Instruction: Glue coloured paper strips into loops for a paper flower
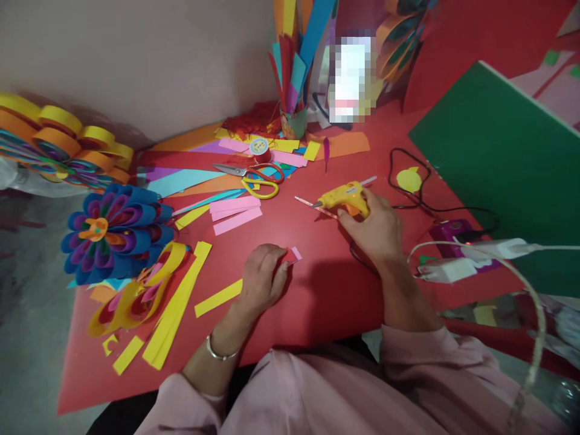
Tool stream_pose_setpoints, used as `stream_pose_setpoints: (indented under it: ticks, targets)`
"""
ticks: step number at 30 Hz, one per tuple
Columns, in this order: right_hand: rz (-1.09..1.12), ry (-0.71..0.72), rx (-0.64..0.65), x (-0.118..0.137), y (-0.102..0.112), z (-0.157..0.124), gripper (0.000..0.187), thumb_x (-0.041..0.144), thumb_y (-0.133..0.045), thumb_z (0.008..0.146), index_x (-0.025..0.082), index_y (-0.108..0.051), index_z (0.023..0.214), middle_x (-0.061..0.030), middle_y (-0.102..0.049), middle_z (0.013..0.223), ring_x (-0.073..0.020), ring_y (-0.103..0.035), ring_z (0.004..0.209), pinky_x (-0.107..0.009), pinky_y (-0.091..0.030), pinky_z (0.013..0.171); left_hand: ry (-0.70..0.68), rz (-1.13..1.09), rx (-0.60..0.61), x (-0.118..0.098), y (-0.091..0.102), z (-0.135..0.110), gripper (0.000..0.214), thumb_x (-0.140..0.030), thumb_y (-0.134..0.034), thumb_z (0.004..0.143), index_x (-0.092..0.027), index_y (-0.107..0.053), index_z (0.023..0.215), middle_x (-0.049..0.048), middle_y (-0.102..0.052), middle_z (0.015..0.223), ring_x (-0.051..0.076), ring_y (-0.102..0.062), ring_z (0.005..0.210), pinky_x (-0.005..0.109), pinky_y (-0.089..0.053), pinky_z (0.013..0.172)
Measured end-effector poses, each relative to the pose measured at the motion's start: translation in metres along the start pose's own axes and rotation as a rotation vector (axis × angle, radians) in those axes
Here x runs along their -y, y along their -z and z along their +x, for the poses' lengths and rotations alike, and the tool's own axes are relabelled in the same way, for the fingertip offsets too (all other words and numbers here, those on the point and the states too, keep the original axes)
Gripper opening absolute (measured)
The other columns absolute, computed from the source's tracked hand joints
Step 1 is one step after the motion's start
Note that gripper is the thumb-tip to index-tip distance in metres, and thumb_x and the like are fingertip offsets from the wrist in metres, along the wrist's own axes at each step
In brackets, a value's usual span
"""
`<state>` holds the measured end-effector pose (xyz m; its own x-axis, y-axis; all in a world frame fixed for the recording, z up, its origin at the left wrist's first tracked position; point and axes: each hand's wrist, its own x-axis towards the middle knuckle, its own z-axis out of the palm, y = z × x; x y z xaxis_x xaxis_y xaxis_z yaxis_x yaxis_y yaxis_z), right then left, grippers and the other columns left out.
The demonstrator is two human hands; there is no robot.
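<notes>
My left hand [263, 275] is low over the red table, thumb and fingers closed in a pinch on a small pink and red strip [296, 254]. A yellow strip [220, 298] lies partly under that hand. My right hand [377, 226] is wrapped round the handle of a yellow glue gun [342, 196], whose nozzle points left. Beneath the nozzle is a thin pale stick [310, 205]. Several pink strips [235, 212] lie flat to the upper left of my left hand. Scissors [256, 178] with red and yellow handles rest behind them.
A blue petalled paper flower [118, 235], a yellow looped piece [136, 296] and long yellow strips [179, 308] occupy the left side. A thread spool [261, 150] and a cup of strips [293, 122] stand at the back. Cords, a purple power box [453, 235] and a green board [502, 169] are right.
</notes>
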<state>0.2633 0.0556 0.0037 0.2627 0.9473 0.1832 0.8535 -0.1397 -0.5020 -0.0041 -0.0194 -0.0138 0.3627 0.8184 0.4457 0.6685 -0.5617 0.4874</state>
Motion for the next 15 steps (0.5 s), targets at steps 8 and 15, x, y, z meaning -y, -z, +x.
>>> stream_pose_setpoints:
  ticks: [8, 15]
  targets:
    - [0.055, 0.12, 0.039, 0.008, 0.017, -0.011, 0.041, 0.049, -0.061, 0.088, 0.022, -0.075, 0.116, -0.0112, -0.078, 0.099, -0.0296, -0.07, 0.088, -0.039, -0.051, 0.078, 0.082, -0.056, 0.025, -0.001, 0.001, -0.002, 0.019, -0.033, -0.056, 0.104, -0.02, -0.061, 0.117, 0.01, -0.071, 0.105, 0.022, -0.066, 0.1, 0.038, -0.056, 0.088]
    - [-0.024, 0.264, 0.136, 0.009, 0.015, -0.014, 0.042, 0.049, -0.057, 0.089, 0.019, -0.067, 0.117, -0.0137, -0.074, 0.101, -0.0308, -0.067, 0.092, -0.04, -0.049, 0.08, 0.128, -0.081, 0.033, -0.001, 0.0, -0.001, 0.02, -0.033, -0.055, 0.105, -0.019, -0.061, 0.116, 0.0097, -0.068, 0.107, 0.021, -0.065, 0.099, 0.037, -0.056, 0.088]
